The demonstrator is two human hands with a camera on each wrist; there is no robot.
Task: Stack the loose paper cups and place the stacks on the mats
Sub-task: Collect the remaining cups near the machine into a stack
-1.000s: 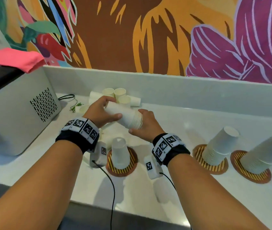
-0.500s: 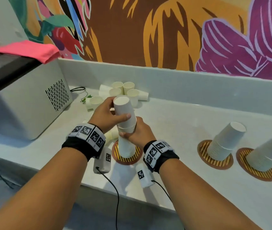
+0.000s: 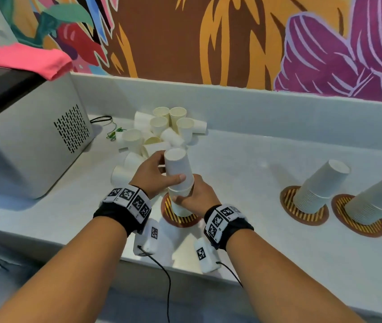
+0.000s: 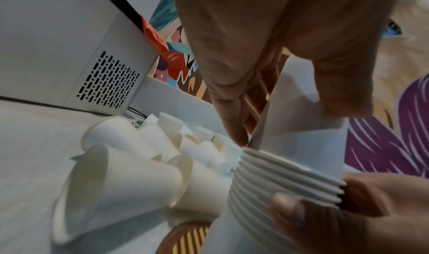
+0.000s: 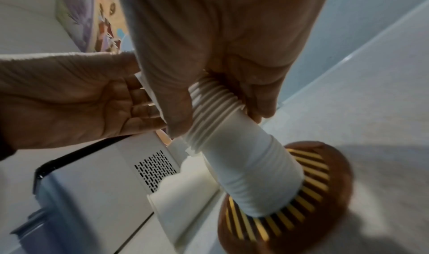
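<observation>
An upside-down stack of white paper cups (image 3: pixel 178 166) stands over the left striped mat (image 3: pixel 180 220), nested on a lower cup there. My left hand (image 3: pixel 162 174) grips the stack's upper body. Below it, my right hand (image 3: pixel 193 194) grips the ribbed rims. In the left wrist view the rims (image 4: pixel 287 173) sit just above the mat (image 4: pixel 185 239). From the right wrist, the lowest cup (image 5: pixel 253 177) rests on the mat (image 5: pixel 320 199). Several loose cups (image 3: pixel 159 131) lie piled behind my hands.
Two leaning cup stacks (image 3: pixel 320 187) (image 3: pixel 376 201) sit on mats at the right. A grey appliance (image 3: pixel 22 145) with a pink cloth (image 3: pixel 27 59) on top stands at the left. The counter's raised back ledge (image 3: pixel 278 106) runs behind. A cable (image 3: pixel 101 118) lies beside the loose cups.
The stack went from lying sideways in both hands to upright, bottom up, and came down over the single cup on the left mat. Both hands still hold it.
</observation>
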